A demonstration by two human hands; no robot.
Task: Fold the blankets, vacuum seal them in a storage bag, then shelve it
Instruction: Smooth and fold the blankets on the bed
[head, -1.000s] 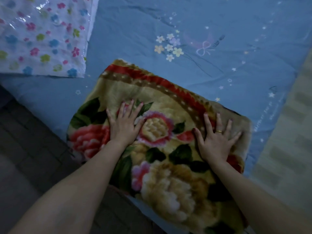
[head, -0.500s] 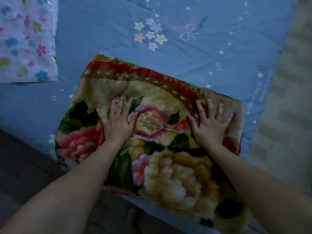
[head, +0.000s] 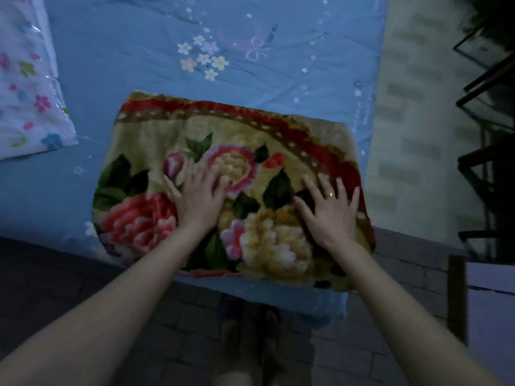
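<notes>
A folded plush blanket (head: 156, 135) with big pink and cream flowers and a red border lies on the blue bed sheet (head: 125, 51), near the bed's front edge. My left hand (head: 196, 196) lies flat on the blanket's middle, fingers spread. My right hand (head: 330, 208), with a ring on one finger, presses flat on the blanket's right part. A clear storage bag (head: 25, 107) printed with coloured flowers lies on the bed at the far left, partly out of frame.
A dark metal shelf rack (head: 485, 162) stands at the right beside a pale wall. The floor (head: 69, 280) below the bed edge is dark tile. My feet (head: 250, 341) show at the bottom middle. A pale box edge (head: 490, 288) sits at lower right.
The view has swung left and down, so the blanket sits more squarely in front. Both hands have slid slightly toward me on the blanket and stay flat on it.
</notes>
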